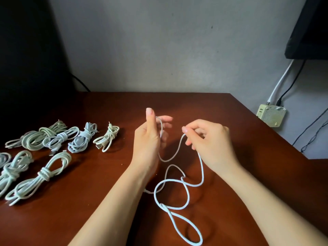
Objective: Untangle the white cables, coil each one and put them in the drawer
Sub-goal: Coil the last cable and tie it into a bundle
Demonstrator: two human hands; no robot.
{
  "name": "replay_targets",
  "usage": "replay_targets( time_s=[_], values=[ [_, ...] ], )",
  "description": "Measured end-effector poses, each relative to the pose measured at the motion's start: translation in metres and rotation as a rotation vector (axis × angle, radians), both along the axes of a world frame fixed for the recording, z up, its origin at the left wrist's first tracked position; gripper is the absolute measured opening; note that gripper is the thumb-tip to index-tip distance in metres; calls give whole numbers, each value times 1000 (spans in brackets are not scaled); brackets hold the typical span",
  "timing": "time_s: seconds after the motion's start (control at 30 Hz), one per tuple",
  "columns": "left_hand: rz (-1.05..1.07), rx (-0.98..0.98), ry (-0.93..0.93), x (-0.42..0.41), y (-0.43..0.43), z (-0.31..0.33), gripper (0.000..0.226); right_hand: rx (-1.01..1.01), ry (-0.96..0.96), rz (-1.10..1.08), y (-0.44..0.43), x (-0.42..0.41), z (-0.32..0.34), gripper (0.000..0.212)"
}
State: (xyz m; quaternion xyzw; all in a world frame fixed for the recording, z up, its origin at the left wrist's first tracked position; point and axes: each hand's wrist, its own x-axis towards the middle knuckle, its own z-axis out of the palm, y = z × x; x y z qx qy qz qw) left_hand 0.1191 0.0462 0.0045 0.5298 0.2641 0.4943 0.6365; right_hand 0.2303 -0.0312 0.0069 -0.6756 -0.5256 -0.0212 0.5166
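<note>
Grey wall [159, 50] backs a brown table [110, 107], and most of the work looks already done. At the table's left lie about eight coiled bundles [43, 173], each wrapped round its own middle. They sit in two rough rows, near one another.

One cable [155, 192] is left loose. It sprawls in open loops on the table between the forearms, crossing itself in a couple of places, and rises to both hands.

The left hand [147, 139] stands raised with thumb upright and fingers fairly straight, and the cable is hooked over them. The right hand [211, 139] pinches the cable at its fingertips, with a short slack span hanging between the hands.

By my reading this is the start of the last coil — hardly a turn is wound yet. No drawer is in view, so nothing can be seen stowed.
</note>
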Motion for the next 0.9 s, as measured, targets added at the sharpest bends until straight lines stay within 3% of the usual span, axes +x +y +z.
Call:
replay_targets(
  time_s=[0.17,0.37,0.53,0.6,0.77,0.9],
  values=[
    [-49,39,113,-1,3,-5,47,51,174,209,0,-8,5,14],
    [-248,257,335,-4,2,-10,58,58,225,324,0,-11,4,18],
    [-279,344,406,-4,0,-9,56,134,358,304,0,-11,7,20],
    [-313,363,392,-3,-1,-9,54,158,404,266,0,-10,7,14],
    [-386,189,247,0,-5,-8,37,161,457,196,2,-10,5,10],
    [-313,39,90,-2,3,-6,36,24,295,154,1,-9,3,5]
  ],
)
